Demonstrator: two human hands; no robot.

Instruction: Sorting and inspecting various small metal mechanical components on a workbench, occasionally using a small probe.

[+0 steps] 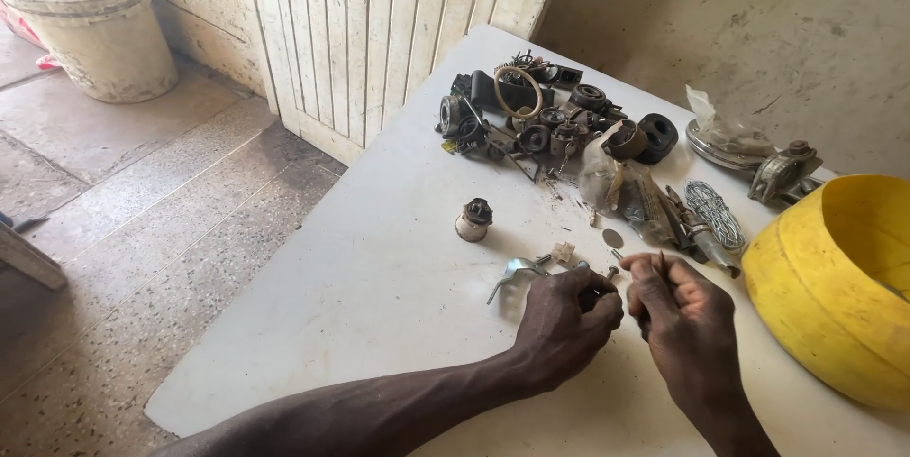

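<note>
Your left hand: closed on a small dark part, low on the white counter. Your right hand: pinching a thin metal piece just beside it. Nearby: bent metal clip, pile of dark parts, yellow bowl.

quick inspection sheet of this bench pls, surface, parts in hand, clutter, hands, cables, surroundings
surface: white table, dusty, small bits scattered.
job's things: small dark part pinched in left hand; thin tool in right hand; bent metal bracket beside the left hand.
clutter: pile of dark mechanical parts; small cylinder standing apart; plastic bags; yellow bowl at the right edge.
grippers: both hands' fingers closed, close together.
cables: coiled wire.
surroundings: terrazzo floor, white bucket, slatted panel.
</note>
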